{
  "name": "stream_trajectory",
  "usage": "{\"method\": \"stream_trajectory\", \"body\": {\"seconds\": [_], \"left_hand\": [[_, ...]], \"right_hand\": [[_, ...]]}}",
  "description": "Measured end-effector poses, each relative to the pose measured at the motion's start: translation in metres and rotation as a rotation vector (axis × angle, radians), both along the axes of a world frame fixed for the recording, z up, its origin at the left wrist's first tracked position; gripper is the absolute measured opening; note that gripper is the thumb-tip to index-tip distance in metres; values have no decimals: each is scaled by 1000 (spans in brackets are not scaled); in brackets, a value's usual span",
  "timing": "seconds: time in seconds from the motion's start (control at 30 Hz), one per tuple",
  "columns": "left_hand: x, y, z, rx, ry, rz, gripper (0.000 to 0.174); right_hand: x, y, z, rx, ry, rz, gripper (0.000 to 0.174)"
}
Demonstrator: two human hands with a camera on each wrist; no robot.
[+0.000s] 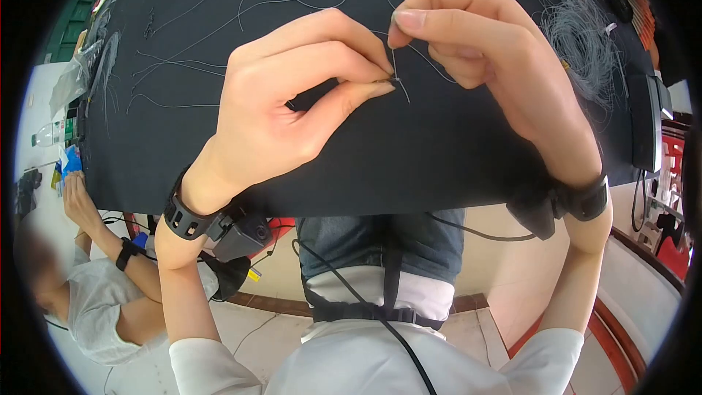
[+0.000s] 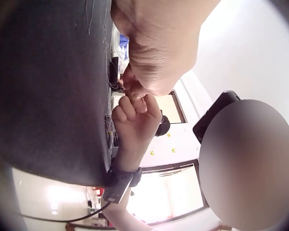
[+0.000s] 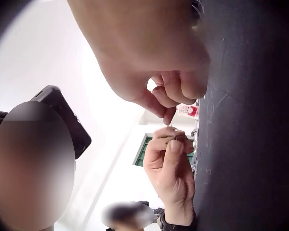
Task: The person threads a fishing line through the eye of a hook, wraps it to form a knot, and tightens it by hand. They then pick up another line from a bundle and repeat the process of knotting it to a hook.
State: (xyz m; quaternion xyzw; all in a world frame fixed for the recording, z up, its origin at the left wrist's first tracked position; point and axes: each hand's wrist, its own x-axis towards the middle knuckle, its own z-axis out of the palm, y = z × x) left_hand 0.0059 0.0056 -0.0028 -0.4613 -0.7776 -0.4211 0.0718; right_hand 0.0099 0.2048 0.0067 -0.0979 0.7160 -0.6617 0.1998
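Note:
My left hand point(image 1: 281, 95) pinches a small dark knot or piece point(image 1: 395, 80) on a thin grey line between thumb and fingertips, a short end of line sticking out below it. Just to the right and a little farther off, my right hand point(image 1: 504, 51) pinches the line point(image 1: 394, 62) between thumb and index finger, its other fingers curled. A short stretch of line runs between the two hands. In the right wrist view the fingertips of my left hand point(image 3: 171, 168) lie close below those of my right hand point(image 3: 149, 62). The knot's details are too small to tell.
Loose grey lines point(image 1: 183, 64) lie across the black table point(image 1: 439, 153), some with small dark ends at the left. A large coil of line point(image 1: 581, 51) is at the back right. A bottle point(image 1: 50, 134) and another person's arm point(image 1: 102, 230) are at the left.

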Motion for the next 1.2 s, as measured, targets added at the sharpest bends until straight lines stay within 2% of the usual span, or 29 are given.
{"method": "stream_trajectory", "body": {"seconds": [0.07,0.27,0.37,0.47,0.57,0.67,0.7,0.8,0.93,1.2], "left_hand": [[0,0,0,3,5,-7,12],[-1,-1,0,16,-18,-11,10],[-2,-1,-6,158,-283,87,4],[-7,-3,-7,272,-537,215,5],[-12,-6,-10,345,-641,225,5],[-13,-6,-13,384,-698,219,9],[-15,-7,-14,393,-725,211,10],[-18,-8,-14,385,-811,187,11],[-17,-8,-17,363,-923,137,11],[-12,-7,-12,338,-973,65,7]], "right_hand": [[-3,2,0,-20,-67,1,22],[-4,3,-7,-13,-41,-33,21],[-8,10,-8,-34,54,-81,20],[-12,14,-4,-55,21,-114,19],[-22,26,-6,-87,56,-159,26],[-33,37,-8,-208,111,-259,26],[-37,42,-7,-255,97,-242,26],[-44,47,-9,-341,48,-381,27],[-56,63,-10,-540,-3,-456,18],[-72,87,-17,-736,128,-640,12]]}}
